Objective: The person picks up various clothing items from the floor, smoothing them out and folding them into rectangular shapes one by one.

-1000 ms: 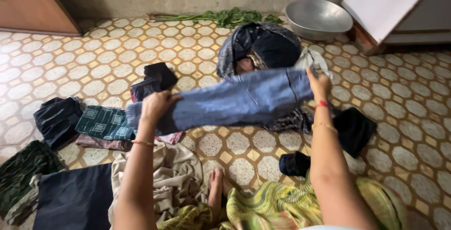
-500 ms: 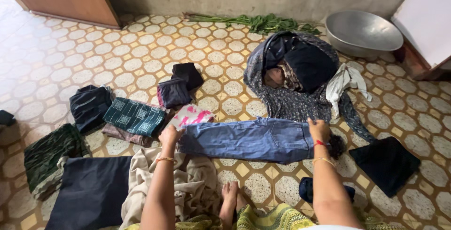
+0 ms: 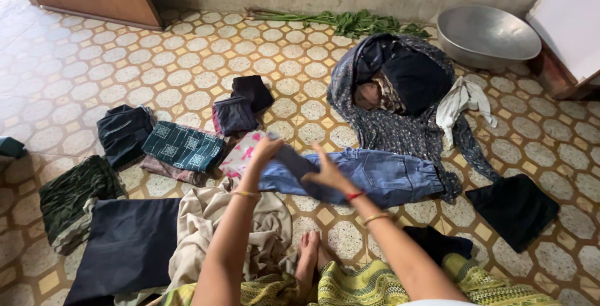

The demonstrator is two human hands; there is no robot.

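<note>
We see soft, even daylight on the tiled floor (image 3: 112,75), brighter at the left; shadows are faint, focus is sharp, and the edges bend slightly.

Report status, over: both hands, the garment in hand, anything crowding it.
Left hand and right hand both gripping the folded blue denim jeans lying on the tiled floor. Pink-and-white patterned cloth touches the left end.
</note>
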